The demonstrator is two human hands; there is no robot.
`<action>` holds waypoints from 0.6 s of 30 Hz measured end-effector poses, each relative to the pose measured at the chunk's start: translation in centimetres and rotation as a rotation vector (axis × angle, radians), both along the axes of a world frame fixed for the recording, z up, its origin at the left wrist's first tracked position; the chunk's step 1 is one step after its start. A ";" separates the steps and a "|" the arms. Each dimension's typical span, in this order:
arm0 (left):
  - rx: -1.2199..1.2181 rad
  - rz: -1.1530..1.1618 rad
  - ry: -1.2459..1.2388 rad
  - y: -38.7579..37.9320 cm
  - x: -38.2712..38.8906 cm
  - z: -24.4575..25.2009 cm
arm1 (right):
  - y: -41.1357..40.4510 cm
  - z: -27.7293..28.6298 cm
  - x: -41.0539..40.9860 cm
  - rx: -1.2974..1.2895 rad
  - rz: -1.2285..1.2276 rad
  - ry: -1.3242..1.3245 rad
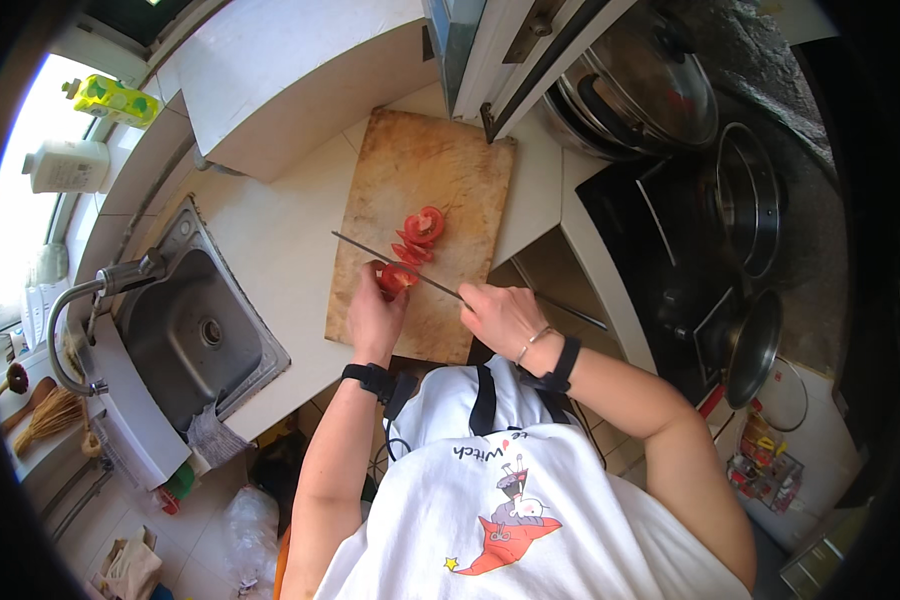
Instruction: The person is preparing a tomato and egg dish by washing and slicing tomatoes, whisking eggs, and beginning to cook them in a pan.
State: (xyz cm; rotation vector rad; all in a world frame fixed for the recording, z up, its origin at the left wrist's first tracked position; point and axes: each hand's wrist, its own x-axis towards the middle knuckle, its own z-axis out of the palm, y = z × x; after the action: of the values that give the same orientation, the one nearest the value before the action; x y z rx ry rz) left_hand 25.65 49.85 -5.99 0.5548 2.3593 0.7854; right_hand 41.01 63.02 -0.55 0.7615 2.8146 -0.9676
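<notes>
On a worn wooden cutting board (435,161), my left hand (376,311) grips a piece of red tomato (397,280) from its near left side. My right hand (504,311) is closed around the handle end of a kitchen knife (379,253), mostly hiding the handle. Seen nearly edge-on, the blade runs up and left across the board, passing over the tomato piece close to my left fingers. Whether the edge touches the tomato I cannot tell. Just beyond the blade, several cut tomato slices (418,240) lie in a leaning row.
A stainless steel sink (210,330) with a faucet (82,300) lies to the left. An open window frame (525,60) juts over the board's far right corner. Lidded pots (637,90) and a black cooktop (630,225) stand on the right.
</notes>
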 end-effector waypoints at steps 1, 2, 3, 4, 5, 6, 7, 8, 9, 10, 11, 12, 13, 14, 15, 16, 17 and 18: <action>-0.016 -0.004 -0.004 0.2 0.0 0.2 | 0.1 0.6 0.7 0.003 0.029 -0.032; -0.053 -0.012 0.021 0.4 0.0 0.3 | 0.1 1.1 1.2 -0.005 0.035 -0.091; -0.085 -0.019 0.033 0.5 0.0 0.5 | 0.0 1.3 1.5 -0.010 0.033 -0.086; -0.091 -0.022 0.045 0.7 0.1 0.6 | -0.1 1.3 1.7 -0.015 0.030 -0.117; -0.108 -0.033 0.075 0.8 0.2 0.6 | -0.2 1.1 1.7 -0.015 0.024 -0.160; -0.143 -0.044 0.080 0.8 0.3 0.6 | -0.4 0.6 1.3 -0.025 0.028 -0.161; -0.130 -0.049 0.102 0.8 0.4 0.6 | -0.7 -0.1 0.8 -0.038 0.029 -0.149; -0.134 -0.034 0.072 0.8 0.4 0.5 | -0.9 -1.0 0.0 -0.023 0.023 -0.127; -0.115 -0.018 0.042 0.8 0.4 0.4 | -1.1 -1.8 -0.8 -0.012 0.018 -0.128; -0.139 -0.019 0.048 0.6 0.4 0.4 | -1.3 -2.6 -1.5 -0.016 0.027 -0.117; -0.132 -0.028 0.063 0.6 0.3 0.3 | -1.2 -3.1 -2.1 -0.003 0.025 -0.048; -0.121 -0.035 0.073 0.3 0.4 0.3 | -1.2 -3.5 -2.5 0.009 0.000 -0.012; -0.130 -0.036 0.078 0.1 0.4 0.2 | -1.2 -3.7 -2.7 0.019 -0.032 -0.021; -0.075 -0.023 0.111 0.0 0.4 0.1 | -1.0 -3.6 -2.7 0.001 -0.049 -0.032; -0.023 -0.002 0.120 -0.1 0.4 0.0 | -0.8 -3.3 -2.5 0.010 -0.049 0.030; -0.019 -0.006 0.144 -0.1 0.3 -0.1 | -0.7 -2.7 -1.9 0.005 -0.033 0.064; 0.003 0.031 0.127 -0.2 0.2 -0.2 | -0.6 -2.1 -1.1 0.006 -0.018 0.100; 0.033 0.071 0.092 -0.1 0.2 -0.3 | -0.4 -1.4 -0.5 0.016 0.002 0.081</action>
State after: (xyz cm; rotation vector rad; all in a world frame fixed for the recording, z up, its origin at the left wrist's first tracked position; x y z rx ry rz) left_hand 25.80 49.71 -6.30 0.5334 2.4666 0.8485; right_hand 40.53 62.58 -1.92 0.7367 2.8947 -0.9993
